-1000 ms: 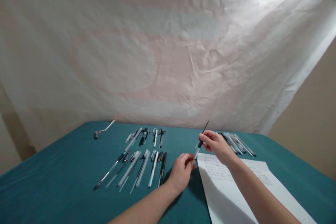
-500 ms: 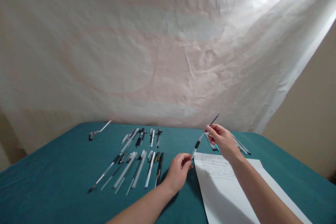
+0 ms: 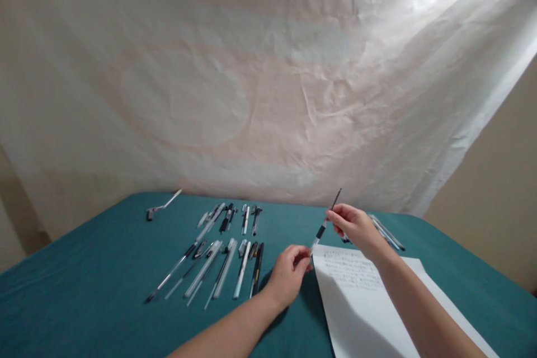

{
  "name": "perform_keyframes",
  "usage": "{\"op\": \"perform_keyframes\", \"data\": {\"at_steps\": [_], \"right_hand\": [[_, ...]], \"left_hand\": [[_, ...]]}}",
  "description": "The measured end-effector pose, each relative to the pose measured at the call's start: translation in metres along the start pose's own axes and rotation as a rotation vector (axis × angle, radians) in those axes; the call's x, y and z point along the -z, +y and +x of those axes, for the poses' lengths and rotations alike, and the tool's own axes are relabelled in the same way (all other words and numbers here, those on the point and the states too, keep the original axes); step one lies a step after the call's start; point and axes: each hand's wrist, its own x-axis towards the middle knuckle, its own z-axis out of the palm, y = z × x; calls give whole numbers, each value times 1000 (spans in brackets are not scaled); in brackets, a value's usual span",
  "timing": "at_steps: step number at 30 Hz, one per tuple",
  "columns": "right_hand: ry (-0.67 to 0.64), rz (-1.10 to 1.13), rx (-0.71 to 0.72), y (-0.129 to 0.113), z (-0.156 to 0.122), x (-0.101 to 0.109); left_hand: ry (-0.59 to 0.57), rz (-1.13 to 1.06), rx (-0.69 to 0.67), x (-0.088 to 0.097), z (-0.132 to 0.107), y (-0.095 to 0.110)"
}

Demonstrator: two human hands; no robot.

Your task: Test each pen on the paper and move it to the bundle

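My left hand (image 3: 288, 273) is closed around the lower end of a clear pen barrel with a black grip (image 3: 321, 231), just off the paper's top left corner. The barrel slants up to the right. At its upper end my right hand (image 3: 356, 227) pinches a thin dark pen refill (image 3: 337, 197), whose free end points up past the fingertips. How deep the refill sits in the barrel is hidden by the fingers. Under my right forearm lies a white sheet of paper (image 3: 356, 319) with lines of handwriting near its top.
Left of my hands, a front row of clear barrels (image 3: 203, 269), refills, caps and a white pen (image 3: 242, 271) lies on the green cloth (image 3: 104, 268). A back row of pens (image 3: 226, 217) lies behind. More pens (image 3: 388, 232) rest at right. Far left is a bent white-and-dark piece (image 3: 163, 206).
My right hand has come slightly lower, and the refill stands steeper with its free end lower and further left. My left hand has hardly moved. The view has shifted a little.
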Motion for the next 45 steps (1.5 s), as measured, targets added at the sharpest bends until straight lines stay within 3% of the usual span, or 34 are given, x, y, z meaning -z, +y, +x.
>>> {"op": "perform_keyframes", "data": {"at_steps": [4,8,10,12,17,22,26,32,37,41,45], "right_hand": [[-144,-36,-37,-7,-5,-8],[-109,95,-69,4,-1,-20],[-122,-14,-51,19,8,-30],[-197,-251,-6,36,21,-46],[-213,-423,77,67,62,-105],[-173,-570,129,71,94,-160],[-165,-670,135,66,107,-183],[-171,-772,122,60,108,-193],[-164,-821,114,55,106,-189],[-199,-823,101,58,101,-170],[-263,-780,84,62,87,-136]], "left_hand": [[41,-50,11,-1,-1,5],[109,-85,8,-1,-2,6],[141,-95,-5,-2,-3,6],[168,-91,-21,-2,-4,6],[234,-92,-30,-1,-7,8],[297,-109,-82,0,-9,12],[317,-143,-101,0,-10,14],[315,-141,-72,1,-9,12],[319,-169,-63,1,-7,12],[301,-191,-59,0,-7,11],[288,-143,-61,0,-5,7]]}}
